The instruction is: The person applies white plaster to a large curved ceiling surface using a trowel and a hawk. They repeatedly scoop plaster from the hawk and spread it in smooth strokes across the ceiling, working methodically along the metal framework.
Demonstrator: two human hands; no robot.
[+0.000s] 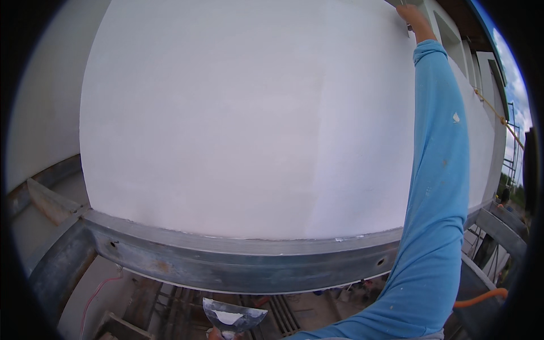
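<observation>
Low in the head view, my left hand (215,334) shows only in part, closed on the handle of a wide putty knife (249,321). A lump of white putty (228,317) lies on its grey blade. My right arm, in a blue sleeve spotted with white, stretches up along the right side. At its end my right hand (416,21) is closed on a tool at the upper right edge of the white wall (226,124). Thin metal edges beside the fingers look like a putty knife; most of it is hidden. A brighter band runs down the wall's right part.
A grey steel beam (243,263) crosses along the wall's bottom, joined to another beam (62,255) at left. Below lies a lower level with planks and bars. An orange hose (481,298) and a yellow rope (501,120) are at right, near window recesses.
</observation>
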